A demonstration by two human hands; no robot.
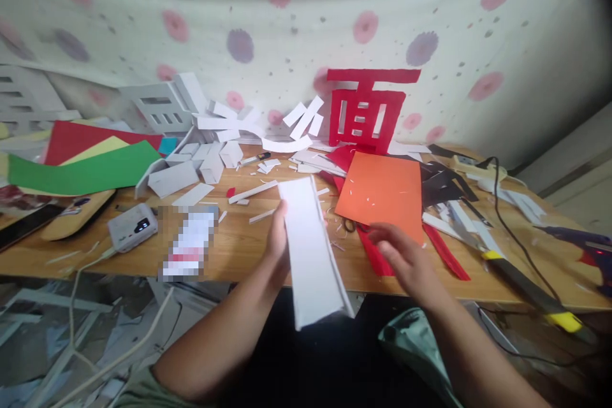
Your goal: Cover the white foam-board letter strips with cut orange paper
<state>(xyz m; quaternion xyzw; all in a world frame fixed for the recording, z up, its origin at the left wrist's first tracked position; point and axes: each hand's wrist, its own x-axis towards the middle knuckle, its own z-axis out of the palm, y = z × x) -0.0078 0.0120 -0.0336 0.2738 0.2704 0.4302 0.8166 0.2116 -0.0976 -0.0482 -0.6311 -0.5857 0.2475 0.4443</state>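
My left hand (277, 239) is closed around a long white foam-board channel (313, 248), held tilted above the table's front edge. Raised rims run along its sides, and its near end points towards me. Some of my left fingers are hidden behind it. My right hand (404, 258) is apart from the channel, its fingers loosely bent and spread, with nothing visible in them. It hovers by the lower edge of an orange sheet (387, 185) and red strips (375, 254). Dark ring handles, perhaps of scissors (350, 225), show just left of these fingers.
A red cut-out character (366, 111) stands against the patterned curtain. White foam blocks (174, 177) and strips crowd the back left. A phone (191, 242) and a white power bank (132, 227) lie left. A yellow-black cutter (530, 290) and a glue gun (583, 245) lie right.
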